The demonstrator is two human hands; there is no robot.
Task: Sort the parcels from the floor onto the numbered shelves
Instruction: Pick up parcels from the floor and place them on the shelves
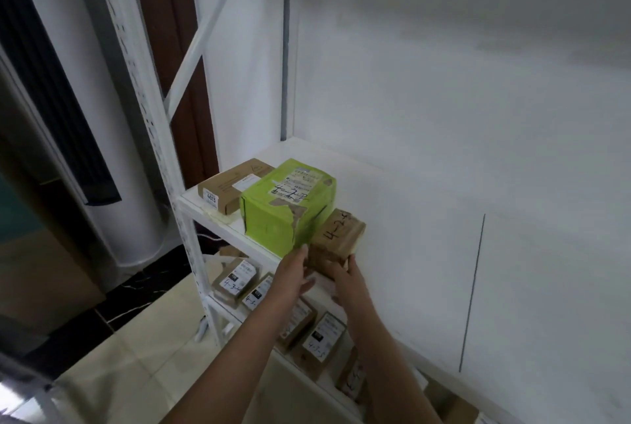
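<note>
A small brown parcel (336, 235) marked 4-2-5 sits at the front edge of the white upper shelf (392, 205), pressed against a green parcel (286, 201) with handwritten numbers. My right hand (348, 278) holds the brown parcel's near end, thumb up along its right corner. The straight fingers of my left hand (295, 273) touch the parcel's left side where it meets the green parcel's lower corner. A flat brown box (232, 186) labelled 4013 lies behind the green parcel at the shelf's left end.
On the lower shelf (222, 304), several brown parcels (235, 282) with white labels lie in a row. A white shelf post (191, 253) stands at the left. A tall white floor appliance (112, 150) stands beyond it. The white wall (478, 116) backs the shelf.
</note>
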